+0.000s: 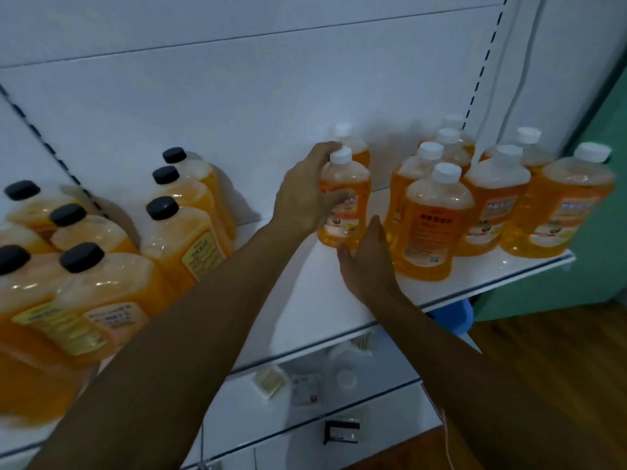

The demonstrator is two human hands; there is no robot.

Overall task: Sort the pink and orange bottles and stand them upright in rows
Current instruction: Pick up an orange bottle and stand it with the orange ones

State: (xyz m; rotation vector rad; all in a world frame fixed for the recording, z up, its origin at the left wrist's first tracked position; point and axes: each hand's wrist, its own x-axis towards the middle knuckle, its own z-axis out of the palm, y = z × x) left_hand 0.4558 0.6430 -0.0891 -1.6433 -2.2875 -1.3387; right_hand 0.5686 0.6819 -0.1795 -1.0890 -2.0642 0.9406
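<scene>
Left hand (307, 195) wrapped round the shoulder and upper body of a white-capped orange bottle (344, 201), fingers curled across its label, thumb side hidden behind. Bottle upright, long axis vertical, base on or just above the shelf (305, 300), a little back from the front edge, about midway along it; contact with the shelf not clear. Right hand (368, 262) flat and relaxed, fingers straight, holding nothing, fingertips touching or just beside the bottle's lower right side, between it and the front bottle of the white-capped group (437, 218).

Relation that matters: held bottle to the left of that group, near but apart, with one more white-capped bottle (353, 147) just behind it toward the back wall. Group to the right standing in rows running front to back, reaching the right end of the shelf. Black-capped bottles (163, 232) well apart toward the left end, also orange. No pink seen.

Likely step: squaring the held bottle into a fresh row beside the group. Left hand nearer and already carrying; right serving as a stop. Risk: nudging the front neighbour off line.
</scene>
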